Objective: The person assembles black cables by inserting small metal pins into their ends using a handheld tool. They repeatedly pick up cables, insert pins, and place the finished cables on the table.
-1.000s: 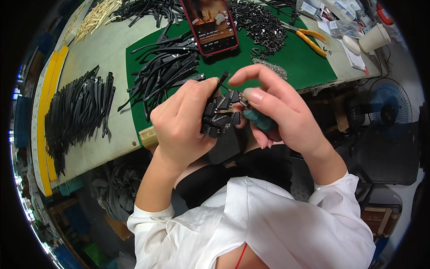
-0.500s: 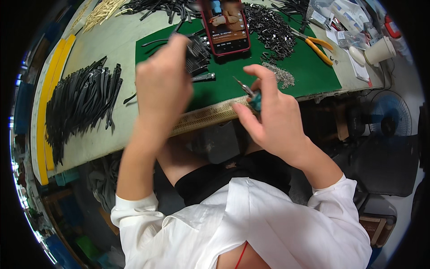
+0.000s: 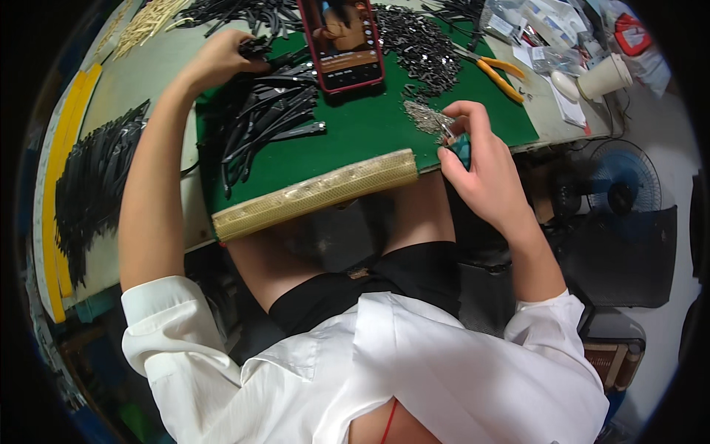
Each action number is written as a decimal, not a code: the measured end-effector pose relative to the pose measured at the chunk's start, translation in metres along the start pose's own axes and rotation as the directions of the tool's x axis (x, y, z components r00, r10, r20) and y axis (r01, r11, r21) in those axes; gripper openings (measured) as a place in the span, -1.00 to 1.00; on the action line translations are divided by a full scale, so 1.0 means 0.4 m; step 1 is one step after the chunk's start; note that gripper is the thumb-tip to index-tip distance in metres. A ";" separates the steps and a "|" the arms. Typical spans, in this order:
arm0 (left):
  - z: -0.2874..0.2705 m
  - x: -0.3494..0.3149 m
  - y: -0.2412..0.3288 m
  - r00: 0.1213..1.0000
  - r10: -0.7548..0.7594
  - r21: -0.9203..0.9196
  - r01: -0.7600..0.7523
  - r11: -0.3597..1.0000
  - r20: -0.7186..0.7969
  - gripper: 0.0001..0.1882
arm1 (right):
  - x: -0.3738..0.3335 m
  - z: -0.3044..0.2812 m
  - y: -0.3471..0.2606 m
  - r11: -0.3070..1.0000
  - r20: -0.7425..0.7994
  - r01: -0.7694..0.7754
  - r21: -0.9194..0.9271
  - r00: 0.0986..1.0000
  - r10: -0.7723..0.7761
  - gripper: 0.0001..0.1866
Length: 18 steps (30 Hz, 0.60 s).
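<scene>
My left hand (image 3: 218, 59) is at the far left of the green mat (image 3: 355, 129). Its fingers close round the ends of several black eyeglass temples (image 3: 255, 48). Below it lies a loose heap of black temples (image 3: 270, 111), some with metal hinge ends. In my right hand (image 3: 481, 159) is a small screwdriver with a teal handle (image 3: 460, 151). Its tip points at a little pile of tiny silver screws (image 3: 425, 116), but I cannot tell whether it touches them.
A phone in a red case (image 3: 344, 55) stands at the back of the mat. Beside it are a mound of small black parts (image 3: 421, 52) and orange-handled pliers (image 3: 499, 78). More temples (image 3: 100, 181) lie at left. A mesh-covered roll (image 3: 318, 194) lines the front edge. A white cup (image 3: 603, 74) sits at right.
My left hand has swung left and away from me, uncovering the temple heap. My right hand has brought the screwdriver to the screw pile. The whole view has shifted slightly.
</scene>
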<state>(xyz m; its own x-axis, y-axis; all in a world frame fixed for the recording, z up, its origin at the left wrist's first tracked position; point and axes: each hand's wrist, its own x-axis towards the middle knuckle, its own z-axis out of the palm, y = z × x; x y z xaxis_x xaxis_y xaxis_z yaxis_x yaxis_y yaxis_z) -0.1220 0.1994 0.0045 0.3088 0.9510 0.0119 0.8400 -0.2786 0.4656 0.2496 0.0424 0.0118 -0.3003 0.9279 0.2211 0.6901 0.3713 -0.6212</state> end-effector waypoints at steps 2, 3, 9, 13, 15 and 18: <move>-0.006 -0.005 0.017 0.998 0.032 0.025 -0.031 0.999 -0.062 -0.69 | 0.005 -0.022 0.026 0.996 0.117 0.053 -0.074 0.992 -0.045 -0.66; -0.019 -0.010 0.034 0.992 0.085 0.034 -0.082 0.996 -0.090 -0.68 | 0.006 -0.031 0.033 0.991 0.191 0.081 -0.111 0.980 -0.059 -0.71; 0.024 -0.023 0.027 0.982 0.085 -0.012 -0.088 0.996 -0.170 -0.64 | 0.026 -0.034 0.039 0.964 0.298 0.126 -0.233 0.953 -0.053 -0.72; 0.034 0.014 -0.031 0.998 0.041 -0.078 -0.044 0.996 -0.044 -0.59 | 0.037 -0.021 0.036 0.947 0.278 0.150 -0.283 0.958 -0.069 -0.71; 0.041 0.021 -0.036 0.987 0.101 -0.043 -0.107 0.993 -0.129 -0.59 | 0.040 -0.018 0.036 0.946 0.276 0.151 -0.287 0.959 -0.069 -0.72; 0.034 0.028 -0.041 0.998 0.042 -0.025 -0.044 0.999 -0.055 -0.55 | 0.045 -0.017 0.031 0.943 0.290 0.149 -0.298 0.955 -0.060 -0.73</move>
<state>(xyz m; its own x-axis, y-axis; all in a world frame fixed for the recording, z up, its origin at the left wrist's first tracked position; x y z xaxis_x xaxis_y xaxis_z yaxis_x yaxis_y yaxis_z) -0.1261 0.2129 -0.0150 0.3193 0.9443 0.0800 0.8140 -0.3165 0.4870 0.2572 0.0640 0.0133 -0.5191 0.8542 0.0298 0.8018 0.4988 -0.3291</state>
